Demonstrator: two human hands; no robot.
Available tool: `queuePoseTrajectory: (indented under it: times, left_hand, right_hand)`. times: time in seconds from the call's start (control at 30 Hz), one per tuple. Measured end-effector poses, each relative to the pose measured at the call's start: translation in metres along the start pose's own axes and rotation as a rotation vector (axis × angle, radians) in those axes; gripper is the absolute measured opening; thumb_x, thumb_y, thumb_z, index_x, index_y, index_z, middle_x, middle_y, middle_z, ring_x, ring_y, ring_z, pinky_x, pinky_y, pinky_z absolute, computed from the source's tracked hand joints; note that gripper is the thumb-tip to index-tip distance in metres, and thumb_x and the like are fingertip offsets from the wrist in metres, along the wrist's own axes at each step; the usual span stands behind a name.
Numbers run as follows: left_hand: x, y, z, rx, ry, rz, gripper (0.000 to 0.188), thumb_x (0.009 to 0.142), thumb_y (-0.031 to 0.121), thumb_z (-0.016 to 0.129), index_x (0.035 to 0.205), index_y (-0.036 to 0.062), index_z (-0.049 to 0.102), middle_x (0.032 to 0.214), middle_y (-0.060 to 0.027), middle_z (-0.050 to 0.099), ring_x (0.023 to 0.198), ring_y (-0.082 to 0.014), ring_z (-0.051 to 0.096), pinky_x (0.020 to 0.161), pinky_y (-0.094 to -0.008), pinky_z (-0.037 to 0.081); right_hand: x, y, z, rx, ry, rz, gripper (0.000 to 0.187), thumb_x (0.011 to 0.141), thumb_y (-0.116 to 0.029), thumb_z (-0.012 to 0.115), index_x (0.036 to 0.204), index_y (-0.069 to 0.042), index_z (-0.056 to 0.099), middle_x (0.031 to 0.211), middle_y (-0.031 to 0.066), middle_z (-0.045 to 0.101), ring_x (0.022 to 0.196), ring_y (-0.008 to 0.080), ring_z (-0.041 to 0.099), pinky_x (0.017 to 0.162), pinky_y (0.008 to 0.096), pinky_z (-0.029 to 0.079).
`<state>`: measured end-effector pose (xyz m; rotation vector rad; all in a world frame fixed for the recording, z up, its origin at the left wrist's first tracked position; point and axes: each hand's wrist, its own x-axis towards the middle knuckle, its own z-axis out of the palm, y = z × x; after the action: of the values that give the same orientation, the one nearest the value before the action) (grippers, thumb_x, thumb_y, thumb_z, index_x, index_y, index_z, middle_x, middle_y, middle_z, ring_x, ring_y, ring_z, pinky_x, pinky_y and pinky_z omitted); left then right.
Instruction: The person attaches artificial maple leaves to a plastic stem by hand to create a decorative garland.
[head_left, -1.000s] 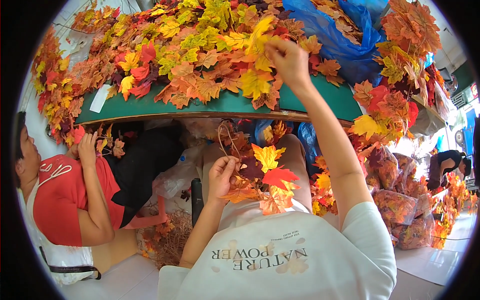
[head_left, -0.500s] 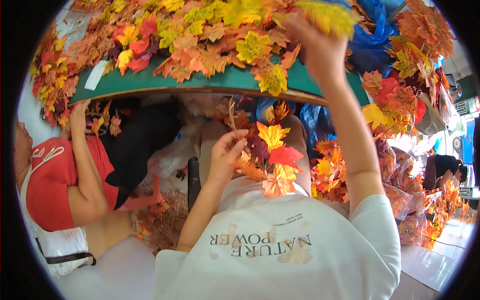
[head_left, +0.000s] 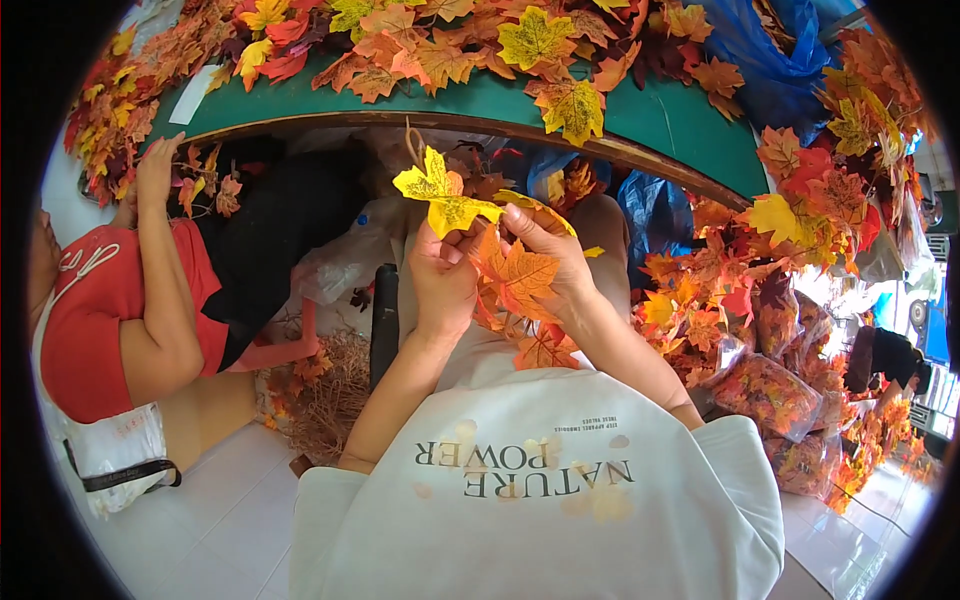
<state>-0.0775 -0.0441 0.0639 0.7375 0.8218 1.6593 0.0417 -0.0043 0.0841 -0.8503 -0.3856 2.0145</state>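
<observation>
Above my lap, both hands meet at an artificial maple leaf spray whose orange leaves (head_left: 518, 277) hang below the fingers. My left hand (head_left: 445, 285) is closed round the spray, its brown stem (head_left: 413, 143) poking up beyond the leaves. A yellow leaf (head_left: 443, 195) stands above the left fingers. Pinched closed beside it, my right hand (head_left: 560, 262) has its thumb against another yellow leaf (head_left: 540, 212). The exact spot where the fingertips join leaf and stem is hidden.
A green table (head_left: 390, 108) with a wooden edge carries heaped fabric leaves (head_left: 440, 60). To the left, a person in red (head_left: 95, 330) sits at the same table. Bagged leaves (head_left: 765, 395) are piled at the right, below a blue plastic bag (head_left: 775, 70).
My right hand has come back from the leaf pile on the table to my left hand, bringing yellow leaves. The spray has turned in my left hand.
</observation>
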Motion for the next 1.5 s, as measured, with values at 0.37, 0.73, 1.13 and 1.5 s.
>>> queuePoseTrajectory:
  times: [0.37, 0.73, 1.13, 1.5]
  left_hand:
    - [-0.002, -0.007, 0.003, 0.078, 0.04, 0.047, 0.03, 0.08, -0.01, 0.059, 0.107, 0.0015, 0.053, 0.101, -0.0047, 0.058, 0.09, -0.0117, 0.056, 0.083, -0.0248, 0.047]
    - [0.001, -0.009, -0.001, 0.11, 0.076, 0.034, 0.031, 0.082, -0.008, 0.06, 0.111, -0.0001, 0.054, 0.109, -0.006, 0.06, 0.095, -0.0124, 0.059, 0.085, -0.0248, 0.047]
    - [0.01, -0.005, 0.012, 1.68, -0.192, 0.643, 0.023, 0.076, -0.004, 0.061, 0.098, 0.0026, 0.058, 0.08, -0.0111, 0.052, 0.072, -0.0279, 0.057, 0.06, -0.0333, 0.046]
    - [0.005, -0.02, 0.032, 0.112, 0.04, -0.144, 0.021, 0.084, -0.006, 0.059, 0.102, -0.0014, 0.051, 0.085, -0.0075, 0.059, 0.072, -0.012, 0.059, 0.068, -0.0218, 0.049]
  right_hand:
    - [0.003, 0.009, -0.008, 0.037, 0.014, -0.052, 0.017, 0.087, -0.014, 0.064, 0.096, 0.001, 0.064, 0.085, 0.0053, 0.064, 0.074, 0.0133, 0.061, 0.068, 0.0266, 0.05]
    - [0.02, 0.028, -0.027, 0.071, -0.126, -0.187, 0.016, 0.093, -0.015, 0.053, 0.102, -0.003, 0.056, 0.093, 0.006, 0.06, 0.077, 0.0143, 0.059, 0.065, 0.0273, 0.051]
    - [-0.024, -0.037, 0.013, -0.112, 0.157, -0.842, 0.012, 0.093, -0.018, 0.054, 0.094, -0.006, 0.059, 0.092, 0.0035, 0.06, 0.082, 0.012, 0.058, 0.077, 0.026, 0.048]
    - [0.001, 0.021, -0.026, 0.208, 0.074, -0.279, 0.016, 0.092, -0.022, 0.056, 0.095, -0.007, 0.059, 0.089, 0.0021, 0.06, 0.08, 0.0097, 0.053, 0.073, 0.024, 0.045]
